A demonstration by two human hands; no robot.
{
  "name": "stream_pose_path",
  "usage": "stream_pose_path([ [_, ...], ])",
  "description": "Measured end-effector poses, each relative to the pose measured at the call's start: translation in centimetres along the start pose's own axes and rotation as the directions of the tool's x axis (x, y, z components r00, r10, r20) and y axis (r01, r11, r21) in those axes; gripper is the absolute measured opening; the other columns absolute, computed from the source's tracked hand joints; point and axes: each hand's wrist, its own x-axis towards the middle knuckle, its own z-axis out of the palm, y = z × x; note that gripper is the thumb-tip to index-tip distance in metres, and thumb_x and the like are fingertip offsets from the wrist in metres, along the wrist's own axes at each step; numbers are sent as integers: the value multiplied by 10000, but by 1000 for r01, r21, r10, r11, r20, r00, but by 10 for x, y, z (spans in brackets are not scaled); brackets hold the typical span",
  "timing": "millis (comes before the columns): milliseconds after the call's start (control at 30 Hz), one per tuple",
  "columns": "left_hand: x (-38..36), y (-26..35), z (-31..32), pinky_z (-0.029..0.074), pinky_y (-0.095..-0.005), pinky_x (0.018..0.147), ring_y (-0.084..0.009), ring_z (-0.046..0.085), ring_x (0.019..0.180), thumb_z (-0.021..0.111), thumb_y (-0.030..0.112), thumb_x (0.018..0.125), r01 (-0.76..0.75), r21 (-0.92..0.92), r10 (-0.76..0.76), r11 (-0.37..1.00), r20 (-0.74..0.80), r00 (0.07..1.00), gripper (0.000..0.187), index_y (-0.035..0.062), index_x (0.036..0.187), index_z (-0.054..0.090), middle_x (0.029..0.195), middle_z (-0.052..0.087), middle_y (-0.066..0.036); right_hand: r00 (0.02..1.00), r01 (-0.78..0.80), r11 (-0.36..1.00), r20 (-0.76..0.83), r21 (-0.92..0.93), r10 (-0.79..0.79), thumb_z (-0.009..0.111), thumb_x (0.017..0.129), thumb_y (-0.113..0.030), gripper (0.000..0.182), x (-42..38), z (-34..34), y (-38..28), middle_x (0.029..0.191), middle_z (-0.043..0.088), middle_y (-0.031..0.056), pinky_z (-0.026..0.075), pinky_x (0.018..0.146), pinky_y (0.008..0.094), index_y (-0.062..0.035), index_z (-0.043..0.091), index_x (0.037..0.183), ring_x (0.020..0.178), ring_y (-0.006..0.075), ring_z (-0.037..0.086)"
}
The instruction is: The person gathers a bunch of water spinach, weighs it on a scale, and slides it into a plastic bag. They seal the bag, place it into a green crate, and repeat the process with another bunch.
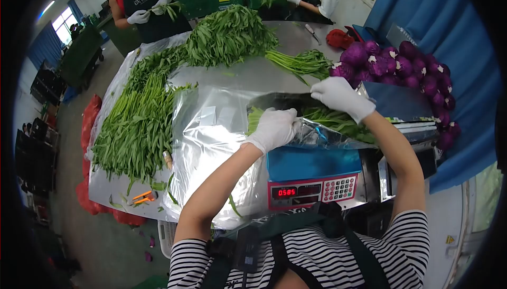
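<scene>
A clear plastic bag (327, 137) with leafy greens (338, 122) in it lies above the blue pan of a digital scale (311, 163). My left hand (274, 128), in a white glove, is closed on the bag's near left side, by the pale stem ends. My right hand (342, 98), also gloved, pinches the bag's far edge. Part of the greens is hidden by the film and my hands. Red digits glow on the scale's display (287, 192). Flat plastic bags (211, 141) are spread to the left of the scale.
Heaps of long-stemmed greens (140, 125) cover the table's left and back. A small bunch (301, 63) lies beyond my hands. Purple cabbages (401, 67) are piled at right. A knife (312, 33) and an orange tool (144, 197) lie on the table. Two co-workers (145, 4) stand opposite.
</scene>
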Motion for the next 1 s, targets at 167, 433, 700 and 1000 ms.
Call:
stream_pose_path([
  [167, -7, 7, 0, 443, -435, 767, -348, 608, 721, 526, 302, 882, 22, 61, -24, 998, 43, 999, 278, 52, 774, 584, 705, 623, -152, 990, 62, 998, -123, -17, -64, 593, 824, -285, 235, -61, 12, -42, 701, 608, 154, 476, 672, 438, -58, 626, 771, 733, 320, 619],
  [433, -21, 16, 3, 383, -473, 957, -304, 612, 815, 595, 301, 813, -12, 205, 61, 979, -239, 969, 218, 83, 816, 586, 772, 621, -116, 973, 91, 995, -216, 40, -80, 719, 703, -236, 390, -98, 40, -61, 949, 573, 146, 446, 761, 427, -58, 537, 998, 898, 324, 566],
  [700, -17, 63, -33, 297, -485, 1037, -314, 484, 1089, 767, 430, 595, -231, 209, 282, 950, -262, 923, 641, 40, 1065, 571, 1122, 532, -148, 951, 138, 953, -304, 268, -53, 746, 638, -117, 456, -89, 47, -57, 972, 595, 175, 451, 744, 441, -30, 546, 1039, 906, 372, 566],
  [1000, 0, 23, 34, 260, -520, 1059, -289, 516, 1106, 766, 492, 605, -120, 303, 93, 945, 102, 990, 750, 38, 1157, 539, 1091, 572, -130, 997, 63, 985, 46, -164, -56, 819, 461, -500, 1182, -86, 21, -27, 1391, 324, 236, 202, 1077, 551, -37, 282, 1406, 1323, 446, 242],
])
